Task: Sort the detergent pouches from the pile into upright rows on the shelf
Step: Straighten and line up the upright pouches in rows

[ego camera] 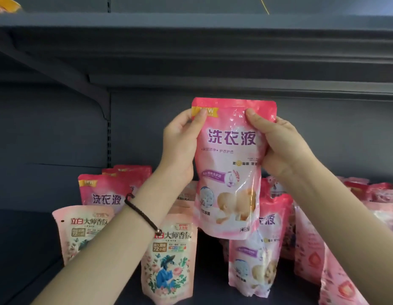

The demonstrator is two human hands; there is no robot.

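Roughly, we judge the job part done. The shelf point(26, 249) carries a start on order at its left and middle. Two pale floral pouches point(167, 260) stand upright at the front with a gap between them. A pink row point(103, 192) stands behind the left-hand one, about three deep as far as we can tell. A front pink pouch point(255, 260) stands upright towards the middle, just right of the floral pair. To the right, the pile point(378, 199) is what remains. Pink packs lean and overlap there with no clear rows and run out of view, so we cannot count them. The upper shelf point(191, 20) spans the top of the view.

Next in size, the held pouch point(230, 168) is up in the air at the middle of the view. It is upright, label towards us, in front of the dark back panel point(323, 133) and clear of the shelf floor. Its lower edge overlaps the top of the front pink pouch in our view; whether they touch we cannot tell.

We hold it by both grips at its upper part. The left grip point(180, 146) pinches the top left corner, thumb on the yellow flash of the front face, fingers hidden behind. The right grip point(283, 148) pinches the upper right side, thumb lying across the front below the seal, fingers out of sight behind the pack. So the pouch hangs between and mostly below the two grips, its body free. A cord bracelet point(142, 214) sits on the left wrist.
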